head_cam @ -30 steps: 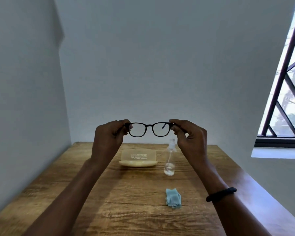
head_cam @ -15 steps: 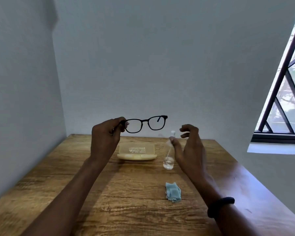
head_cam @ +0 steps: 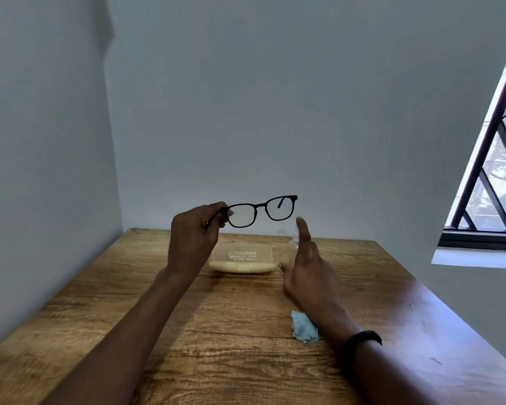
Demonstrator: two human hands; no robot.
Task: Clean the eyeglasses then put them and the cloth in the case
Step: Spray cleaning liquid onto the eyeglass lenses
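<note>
My left hand [head_cam: 192,238] holds the black-framed eyeglasses [head_cam: 260,206] up above the table, pinching them at their left hinge, lenses facing me. My right hand [head_cam: 310,270] is lower, right against a small clear spray bottle [head_cam: 293,244] that it partly hides. Its index finger points straight up beside the nozzle and its thumb sticks out to the left. A grip on the bottle does not show. The pale yellow glasses case [head_cam: 241,258] lies shut on the table behind my hands. A crumpled blue cloth [head_cam: 303,327] lies near my right wrist.
The wooden table [head_cam: 231,346] stands in a corner, with grey walls at the left and back. A barred window [head_cam: 497,171] is at the right, above the table's right edge. A black band [head_cam: 360,342] sits on my right wrist.
My right hand let go of the glasses and dropped down to the spray bottle. The left hand alone now holds the glasses, tilted up at the right.
</note>
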